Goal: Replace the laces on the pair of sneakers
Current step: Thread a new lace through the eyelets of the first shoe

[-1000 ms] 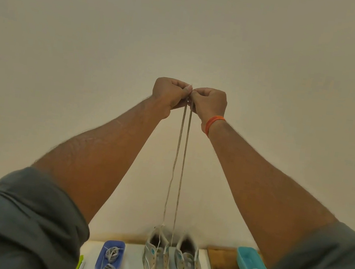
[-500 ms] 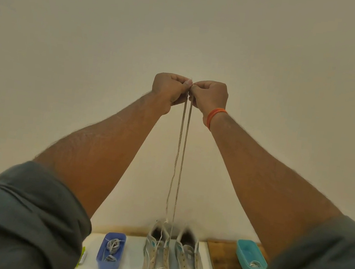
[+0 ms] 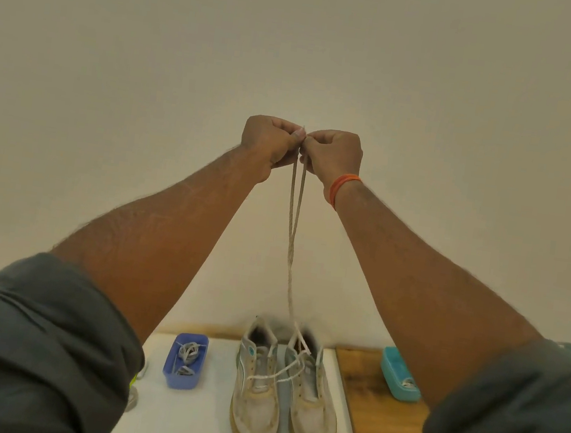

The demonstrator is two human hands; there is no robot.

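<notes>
A pale lace (image 3: 293, 224) is held up high in front of the wall, its two strands running down close together from the hands to the right sneaker (image 3: 312, 394), where they enter near the upper eyelets. A loose length of lace is draped across the tongues of both shoes, reaching over to the left sneaker (image 3: 255, 390). The pair is set side by side, touching or nearly so, toes toward the viewer, on the white worktop (image 3: 206, 420).

The lace ends are pinched at the top by both hands, which are pressed together knuckle to knuckle. The left hand (image 3: 268, 141) is clenched around one strand and the right hand (image 3: 336, 152) around the other; an orange band (image 3: 341, 187) is worn on the right wrist.

Left of the sneakers, a blue tray (image 3: 185, 361) holding coiled laces is placed on the worktop. To the right, a teal tray (image 3: 399, 375) with a small item inside is seen on a wooden surface (image 3: 382, 432) beside the white one.
</notes>
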